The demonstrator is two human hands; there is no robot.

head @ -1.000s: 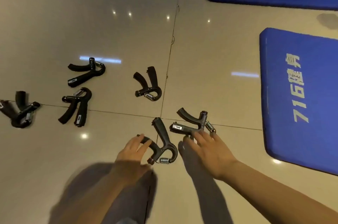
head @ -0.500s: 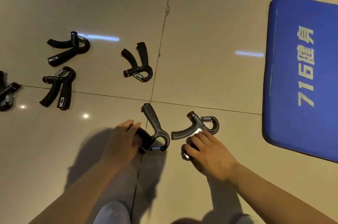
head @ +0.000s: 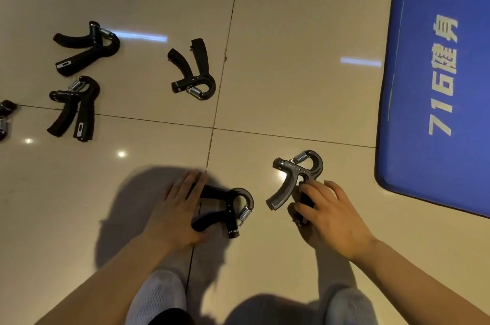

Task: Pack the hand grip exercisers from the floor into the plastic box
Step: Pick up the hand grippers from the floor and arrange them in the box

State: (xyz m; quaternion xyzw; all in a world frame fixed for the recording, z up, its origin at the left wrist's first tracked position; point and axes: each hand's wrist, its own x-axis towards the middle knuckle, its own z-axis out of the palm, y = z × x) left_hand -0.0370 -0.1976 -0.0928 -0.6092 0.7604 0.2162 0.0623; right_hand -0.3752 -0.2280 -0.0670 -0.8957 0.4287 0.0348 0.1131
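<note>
Head view: over the last second both hands went from reaching to gripping. Left hand (head: 175, 212) had curled its fingers round the handles of the near black exerciser (head: 225, 208), now turned on the floor; right hand (head: 328, 209) had pinched one handle of the grey exerciser (head: 294, 179). Neither looked lifted. Four more (head: 195, 70) lay further out. Plastic box not in shot.

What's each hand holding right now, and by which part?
The left hand grasps a black exerciser by its handle ends. The right hand grasps the grey exerciser by one handle. Both rest on the floor.
</note>
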